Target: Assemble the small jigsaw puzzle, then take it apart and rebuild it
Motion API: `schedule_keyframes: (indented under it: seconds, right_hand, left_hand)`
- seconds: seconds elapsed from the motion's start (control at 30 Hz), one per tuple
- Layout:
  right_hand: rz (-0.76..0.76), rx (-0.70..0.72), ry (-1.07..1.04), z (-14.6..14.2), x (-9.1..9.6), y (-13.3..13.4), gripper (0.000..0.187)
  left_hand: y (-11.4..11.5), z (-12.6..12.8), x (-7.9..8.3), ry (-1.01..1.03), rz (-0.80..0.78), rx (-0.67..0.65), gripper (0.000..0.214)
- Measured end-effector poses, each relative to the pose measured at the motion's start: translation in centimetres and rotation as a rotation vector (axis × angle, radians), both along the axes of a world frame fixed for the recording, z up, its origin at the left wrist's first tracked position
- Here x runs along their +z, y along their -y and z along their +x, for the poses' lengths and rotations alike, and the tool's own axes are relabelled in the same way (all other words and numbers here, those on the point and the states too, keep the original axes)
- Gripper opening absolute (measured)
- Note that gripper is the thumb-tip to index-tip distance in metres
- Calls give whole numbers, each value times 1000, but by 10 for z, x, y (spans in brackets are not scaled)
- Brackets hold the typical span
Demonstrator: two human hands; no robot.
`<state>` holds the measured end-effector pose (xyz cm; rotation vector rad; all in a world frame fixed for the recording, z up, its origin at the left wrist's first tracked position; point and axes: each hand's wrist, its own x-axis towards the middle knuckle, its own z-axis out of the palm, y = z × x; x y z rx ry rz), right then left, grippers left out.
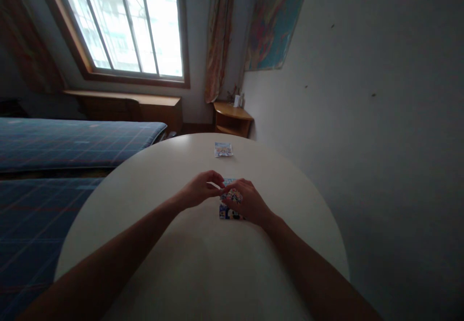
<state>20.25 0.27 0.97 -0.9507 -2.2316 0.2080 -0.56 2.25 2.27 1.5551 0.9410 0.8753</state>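
A small rectangle with a busy, many-coloured print [232,213] lies on the white round table [145,185]. I cannot tell whether it is a card, a puzzle or a booklet. Over its left edge, my left hand [203,188] has thumb and fingers drawn together in a pinch. My right hand [250,202] arches over the printed rectangle and covers much of it, its fingertips bent in and meeting those of the left. Whatever sits between the fingertips is too small to make out. Farther back on the table is a small pale printed packet [223,150], apart from both hands.
To the left stands a bed with a blue plaid mattress [79,142], close to the table's edge. A wooden corner shelf [234,112] is beyond the table. A white wall [362,142] rises on the right, and a bright window [126,26] is at the back.
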Motion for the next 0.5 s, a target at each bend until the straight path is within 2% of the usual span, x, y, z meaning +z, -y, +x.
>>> schedule_keyframes:
  seconds: [0.2,0.3,0.5]
  right_hand:
    - [12,-64,-21,1,0,0,19]
    - [4,-67,-21,1,-1,0,20]
    - [4,-43,-9,3,-3,-3,23]
  left_hand:
    - [-1,0,-3,-83,-36,-26,28]
    - [-2,2,-5,-100,9,-48,22]
    - [0,1,0,-141,71,-61,22]
